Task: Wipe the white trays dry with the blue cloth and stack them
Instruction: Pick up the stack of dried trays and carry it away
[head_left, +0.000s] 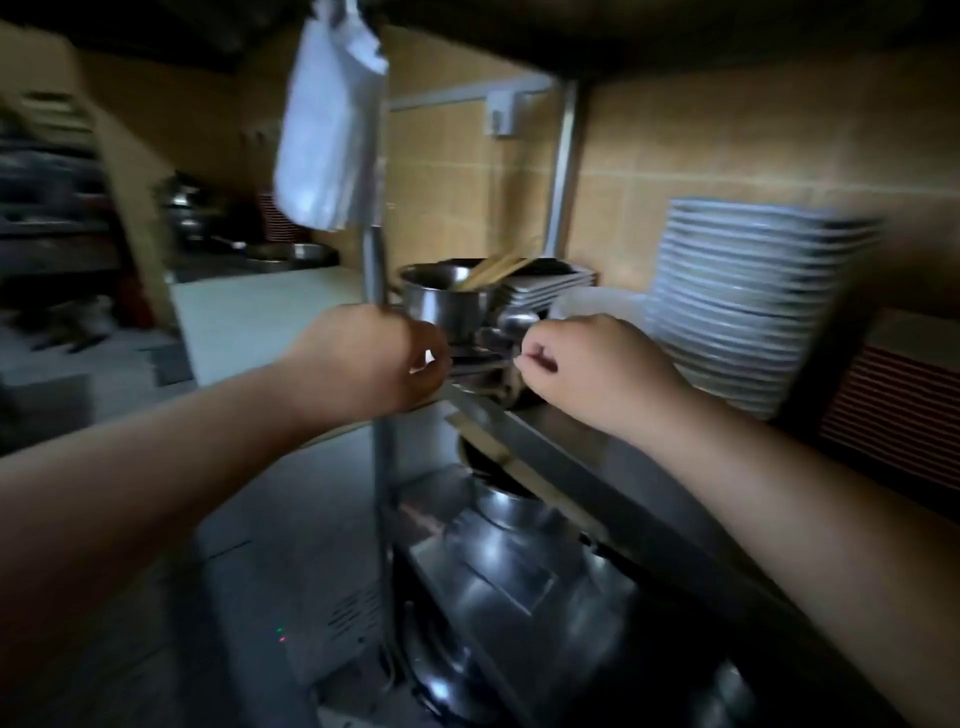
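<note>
A tall stack of white trays (753, 301) stands on the steel shelf (566, 441) against the tiled wall, to the right of both hands. A lower stack of white square dishes (550, 285) sits behind a steel pot. My left hand (363, 358) is at the shelf's front corner by the upright post, its fingers curled out of sight. My right hand (592, 369) hovers over the shelf with fingers curled, pinching a thin metal utensil (493, 361) that runs between the hands. No blue cloth is visible. The frame is blurred.
A steel pot (447, 301) holding wooden sticks stands just behind the hands. A pale cloth or bag (327, 130) hangs from the post above. Steel bowls (514, 545) fill the lower shelves. A white counter (260, 317) extends to the left, and a red-striped crate (893, 410) sits at the far right.
</note>
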